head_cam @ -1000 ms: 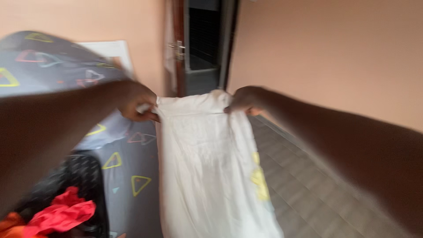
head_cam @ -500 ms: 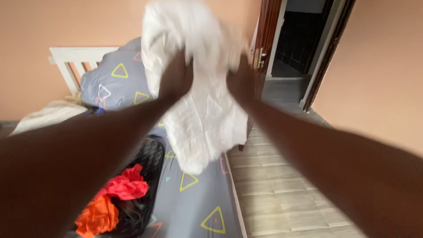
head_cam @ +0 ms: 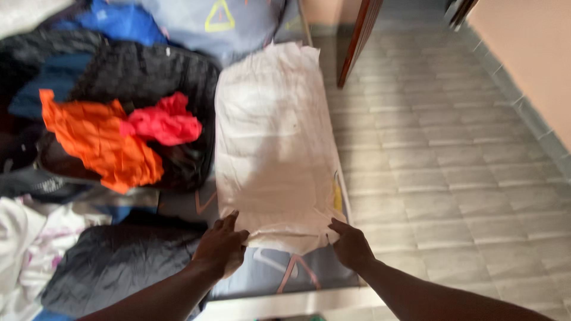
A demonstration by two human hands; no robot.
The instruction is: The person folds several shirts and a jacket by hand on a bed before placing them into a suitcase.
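— What couldn't you make out from up there?

— The top and left of the bed (head_cam: 256, 279) were cut off, so the dark clothes (head_cam: 148, 65) ran out of view. My fingertips were tucked under the near edge of the white cloth (head_cam: 267, 142), so I couldn't see them all. A yellow patch showed at its right edge, too small to read.

— And your hands?

— My left hand (head_cam: 221, 249) pinched the near left corner of the cloth, and my right hand (head_cam: 351, 245) pinched the near right corner, both closed on the fabric. The cloth lay flat along the right side of the bed, thin, creased, roughly a long rectangle.

— What lay beside it?

— A crumpled orange garment (head_cam: 101, 139) and a red one (head_cam: 166, 119) on a black quilted piece, just left of the cloth. A dark grey garment (head_cam: 119, 261) lay near my left arm.

— The room?

— Grey sheet with coloured triangles, pale tiled floor (head_cam: 452, 154) to the right, a brown door (head_cam: 357, 35) edge, a peach wall (head_cam: 535, 47).
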